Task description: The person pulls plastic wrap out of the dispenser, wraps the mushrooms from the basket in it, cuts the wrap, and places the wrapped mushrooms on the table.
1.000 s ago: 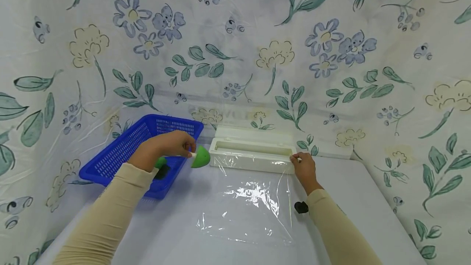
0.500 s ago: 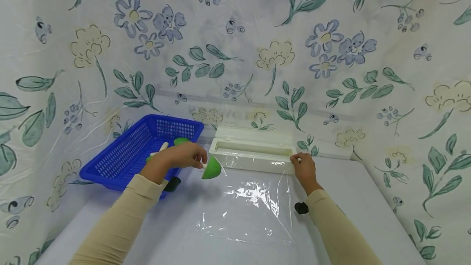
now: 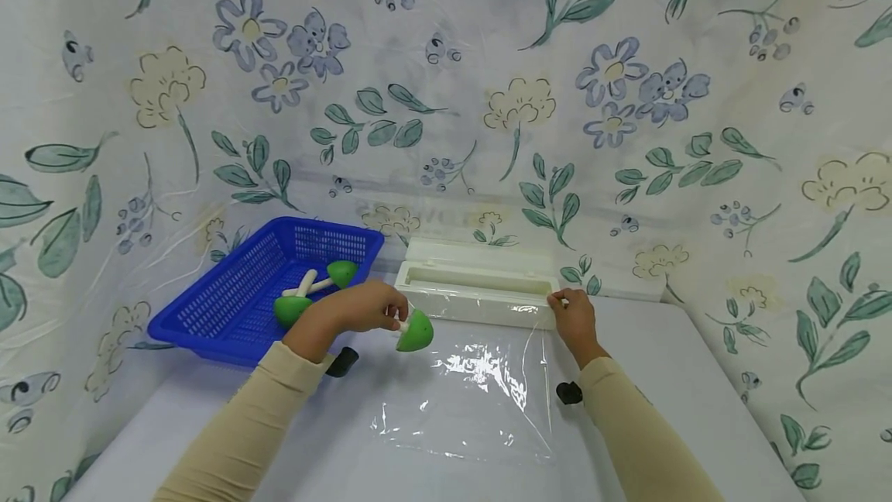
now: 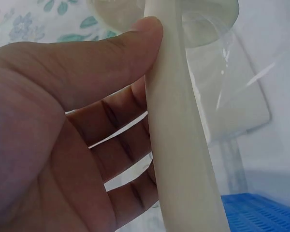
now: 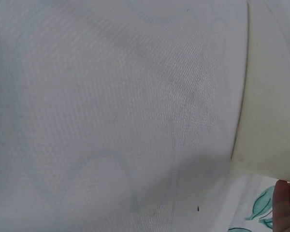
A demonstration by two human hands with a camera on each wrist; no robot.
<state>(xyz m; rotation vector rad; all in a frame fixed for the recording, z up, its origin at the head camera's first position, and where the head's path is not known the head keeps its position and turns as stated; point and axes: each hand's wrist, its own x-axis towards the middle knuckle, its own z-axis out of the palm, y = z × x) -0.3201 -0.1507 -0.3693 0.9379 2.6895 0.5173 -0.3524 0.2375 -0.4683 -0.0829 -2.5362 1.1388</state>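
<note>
In the head view my left hand (image 3: 358, 308) pinches a toy mushroom by its pale stem (image 4: 179, 130). The green, rounded cap (image 3: 416, 331) points right, over the left side of a clear plastic film sheet (image 3: 481, 393). That sheet hangs over the front of a white cling-film dispenser box (image 3: 474, 308) and spreads forward across the table. My right hand (image 3: 577, 324) grips the box's right end with thumb and fingers. The right wrist view catches only fingertips (image 5: 282, 205) at the end of the cream-coloured box. The dispenser's lid (image 3: 481, 254) stands raised behind it.
A blue perforated basket (image 3: 202, 320) stands at the left with more green-capped mushrooms (image 3: 291, 310) inside. Small dark objects show beside both wrists, one (image 3: 569, 393) right of the film. Flower-patterned cloth (image 3: 446, 99) rises behind the white table (image 3: 648, 355).
My left hand has moved right and toward me, carrying the mushroom from the basket's edge to over the film. The mushrooms in the basket have come into sight. My right hand stays put.
</note>
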